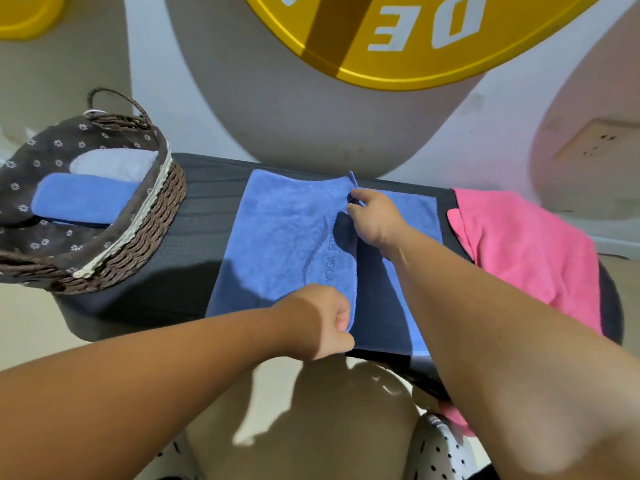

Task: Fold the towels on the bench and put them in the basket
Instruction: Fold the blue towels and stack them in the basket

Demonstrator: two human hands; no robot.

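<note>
Blue towel point(277, 230) lies on the dark bench point(207, 188), one side folded over. My left hand point(318, 320) pinches the near corner of the fold, my right hand point(375, 216) pinches the far corner. Wicker basket point(149, 233) stands at left, pink towel point(519, 244) at right.

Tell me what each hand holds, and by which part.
Both hold the blue towel: the left hand pinches the near end of its folded-over edge, and the right hand pinches the far end of that same edge.
</note>
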